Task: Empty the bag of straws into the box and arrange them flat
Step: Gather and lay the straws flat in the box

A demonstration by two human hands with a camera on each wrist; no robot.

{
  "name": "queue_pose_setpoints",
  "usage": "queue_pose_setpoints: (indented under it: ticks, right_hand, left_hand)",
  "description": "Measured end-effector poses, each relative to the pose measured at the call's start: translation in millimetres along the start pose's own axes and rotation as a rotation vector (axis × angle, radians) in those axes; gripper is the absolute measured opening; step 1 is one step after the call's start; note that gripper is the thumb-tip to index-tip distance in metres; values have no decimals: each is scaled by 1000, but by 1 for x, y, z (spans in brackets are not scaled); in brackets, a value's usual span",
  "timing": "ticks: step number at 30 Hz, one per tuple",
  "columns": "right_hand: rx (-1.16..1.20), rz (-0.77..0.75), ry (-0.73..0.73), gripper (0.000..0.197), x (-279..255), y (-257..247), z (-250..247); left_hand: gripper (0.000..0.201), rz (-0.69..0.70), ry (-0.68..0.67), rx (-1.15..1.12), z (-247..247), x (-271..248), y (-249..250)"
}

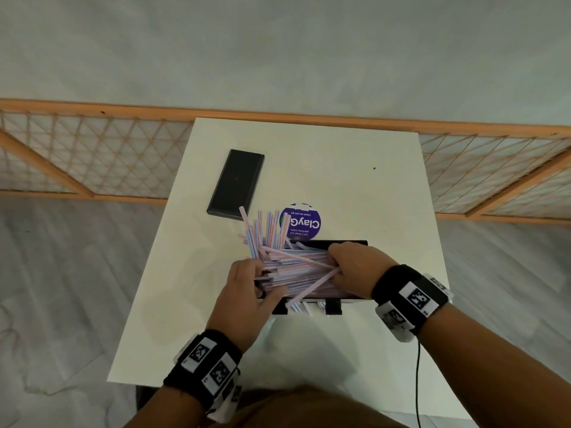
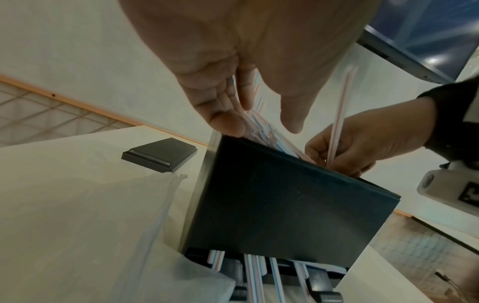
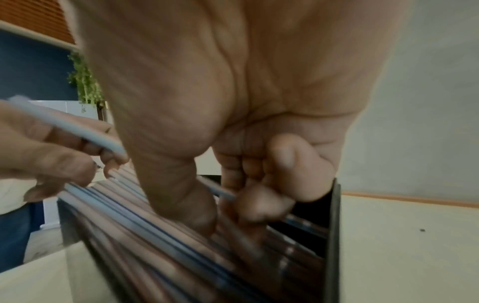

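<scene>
Box: one black box (image 1: 349, 244) at the centre of the head view, on the white table (image 1: 324, 156), open side up.
Straws: one large heap of striped pink and blue straws (image 1: 296, 267), too many to count; most lie in the box, a fan sticks up over its left end, and about five ends (image 2: 252, 272) poke out under its near wall.
Left hand: left hand (image 1: 247, 291) at the box's left end, fingers (image 2: 225, 121) curled round the straw ends.
Right hand: right hand (image 1: 355, 264) on the heap's right part, fingers (image 3: 261, 205) curled into the straws, pinching some.
Lid: one black lid (image 1: 236, 182), upper left of the table, well apart from the box.
Sticker: one purple round sticker (image 1: 301, 222), just behind the box.
Bag: one clear bag (image 2: 116, 235), lower left in the left wrist view, beside the box.
</scene>
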State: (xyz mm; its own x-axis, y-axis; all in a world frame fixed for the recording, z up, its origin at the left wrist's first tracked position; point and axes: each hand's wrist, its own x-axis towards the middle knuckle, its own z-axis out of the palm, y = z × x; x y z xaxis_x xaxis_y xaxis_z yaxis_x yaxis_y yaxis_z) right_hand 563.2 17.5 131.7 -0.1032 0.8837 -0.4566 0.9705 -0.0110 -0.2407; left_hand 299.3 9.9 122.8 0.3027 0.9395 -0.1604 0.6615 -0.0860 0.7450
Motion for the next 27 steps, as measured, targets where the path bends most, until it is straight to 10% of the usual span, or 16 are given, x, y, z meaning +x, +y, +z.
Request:
queue_pose_setpoints:
  ticks: [11,19,27]
  right_hand:
    - [58,-223,53,13,-8,-12,7]
    - [38,-203,252,15,-3,-1,32]
    - [220,-213,294,40,-11,-8,28]
  left_hand:
    - [26,53,148,-21,0,7,1]
    - [54,170,-107,64,10,-2,-6]
    - [14,324,-75,276,8,9,-15]
